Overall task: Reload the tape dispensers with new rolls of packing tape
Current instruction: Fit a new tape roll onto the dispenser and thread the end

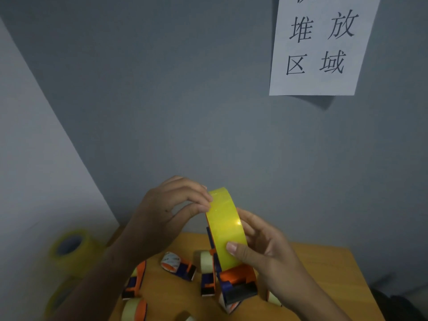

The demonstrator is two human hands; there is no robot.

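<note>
A yellow roll of packing tape (224, 225) sits in an orange-and-blue dispenser (236, 282), held up above the wooden table (324, 269). My right hand (261, 246) grips the roll from the right, thumb pressed on its outer face. With thumb and fingertips, my left hand (171, 205) pinches the tape at the roll's top left edge. Several other orange-and-blue dispensers lie on the table below: one at the left (135, 280), one in the middle (178, 266), one beside the held one (208, 278).
Spare yellow tape rolls (69, 247) are stacked at the left, off the table's edge and blurred. Another dispenser (135, 309) lies at the bottom edge. A grey wall stands close behind, with a white paper sign (322, 47) at the upper right.
</note>
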